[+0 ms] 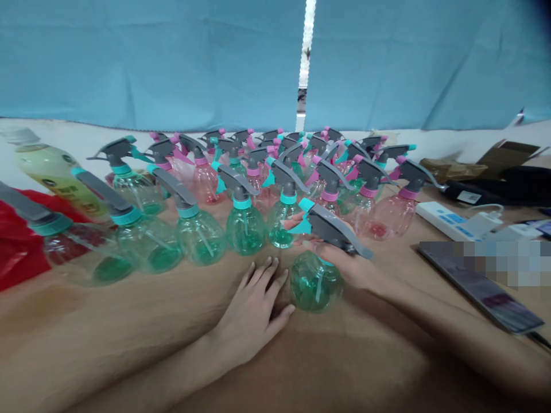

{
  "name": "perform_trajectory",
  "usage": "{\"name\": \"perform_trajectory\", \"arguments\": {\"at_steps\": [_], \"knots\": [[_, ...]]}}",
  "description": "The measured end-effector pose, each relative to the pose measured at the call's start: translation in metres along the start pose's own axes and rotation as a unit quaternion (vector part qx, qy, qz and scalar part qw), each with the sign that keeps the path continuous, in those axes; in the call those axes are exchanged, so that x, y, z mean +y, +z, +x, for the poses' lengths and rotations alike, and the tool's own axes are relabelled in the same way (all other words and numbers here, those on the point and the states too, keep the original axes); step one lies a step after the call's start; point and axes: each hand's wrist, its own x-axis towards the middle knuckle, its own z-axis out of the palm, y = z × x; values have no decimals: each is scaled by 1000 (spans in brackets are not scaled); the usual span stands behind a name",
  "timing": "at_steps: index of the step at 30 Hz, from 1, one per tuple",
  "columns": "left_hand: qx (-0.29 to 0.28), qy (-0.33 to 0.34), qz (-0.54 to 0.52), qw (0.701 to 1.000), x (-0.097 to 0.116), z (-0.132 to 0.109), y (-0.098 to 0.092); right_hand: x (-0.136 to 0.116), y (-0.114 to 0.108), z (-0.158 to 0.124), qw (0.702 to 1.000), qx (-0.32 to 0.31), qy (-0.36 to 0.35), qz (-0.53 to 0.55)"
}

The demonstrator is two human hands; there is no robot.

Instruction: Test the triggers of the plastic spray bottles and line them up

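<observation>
A green see-through spray bottle (315, 282) with a grey trigger head (333, 229) and teal nozzle stands on the tan cloth-covered table (129, 338) in front of me. My right hand (350, 265) is wrapped round its neck, under the trigger head. My left hand (253, 312) lies flat on the cloth just left of the bottle, fingers stretched out and holding nothing. Behind them stand several more spray bottles, green (245, 226) ones in front and pink (390, 215) ones further back.
At the left lie a red bag (17, 241) and a pale yellow-green bottle (55, 172). On the right are a white power strip (447, 221), a dark tablet-like slab (486, 289), black items and cardboard. A blue curtain (172, 63) hangs behind the table.
</observation>
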Motion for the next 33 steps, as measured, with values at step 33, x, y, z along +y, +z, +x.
{"name": "perform_trajectory", "arguments": {"at_steps": [33], "knots": [[7,3,-3,1000,0,0,0,-1,0,1,1000,-5,6,1]]}}
